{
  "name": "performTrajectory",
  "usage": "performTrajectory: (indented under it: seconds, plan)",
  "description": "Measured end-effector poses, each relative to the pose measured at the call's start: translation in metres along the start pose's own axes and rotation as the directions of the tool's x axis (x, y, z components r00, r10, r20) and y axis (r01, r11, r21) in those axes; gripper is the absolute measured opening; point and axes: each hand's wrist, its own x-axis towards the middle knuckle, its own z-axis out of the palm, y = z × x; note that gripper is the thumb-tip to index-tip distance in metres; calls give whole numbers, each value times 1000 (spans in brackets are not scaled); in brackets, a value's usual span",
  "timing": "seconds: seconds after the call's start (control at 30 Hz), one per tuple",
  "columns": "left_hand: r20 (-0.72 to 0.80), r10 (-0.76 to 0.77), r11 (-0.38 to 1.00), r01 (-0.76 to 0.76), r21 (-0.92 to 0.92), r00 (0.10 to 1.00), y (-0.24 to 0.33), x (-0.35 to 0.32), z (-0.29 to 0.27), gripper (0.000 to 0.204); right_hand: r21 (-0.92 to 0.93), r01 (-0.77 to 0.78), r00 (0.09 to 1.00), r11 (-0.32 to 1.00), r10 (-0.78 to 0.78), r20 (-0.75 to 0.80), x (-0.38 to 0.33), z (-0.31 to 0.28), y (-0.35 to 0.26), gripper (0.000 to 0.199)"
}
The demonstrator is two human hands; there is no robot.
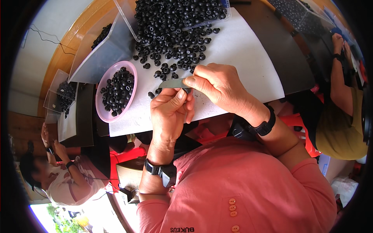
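My left hand [168,110] is closed, thumb and fingers pinching a small round black part [187,90] of which only a bit shows. Above it, my right hand [223,86] grips a flat, grey-green blade-like strip [173,84] between thumb and fingers. The strip lies across the fingertips of the left hand, against or very near the black part; I cannot tell if they touch. Just beyond the hands, loose black ring-like parts [167,69] spread over the white board [248,50].
A clear plastic bin [229,9] at the far side spills a heap of black parts. On the left stand a pink bowl [135,85] of such parts and another clear bin [91,64]. Co-workers sit at left [72,178] and right [338,120].
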Motion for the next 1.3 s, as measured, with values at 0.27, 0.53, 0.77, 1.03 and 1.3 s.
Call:
performTrajectory:
  seconds: [0.27,0.53,0.77,1.03,1.3]
  plan:
    - [28,-2,999,3,-54,1000,0,1,-4,22,-23,42,999,999,-42,32,-1,-1,1,36]
    - [56,-18,994,24,-109,998,0,4,-5,25,195,-20,998,981,32,-58,-4,-1,1,31]
    - [81,-8,996,15,-92,997,0,3,-3,24,205,-180,984,962,176,38,-2,-8,-4,43]
    - [71,19,1000,-18,-16,997,-6,-1,5,21,257,-199,980,946,188,68,-4,-8,0,43]
    - [102,4,995,7,-102,995,-1,1,-2,21,293,-240,971,926,235,53,-3,-12,-4,39]
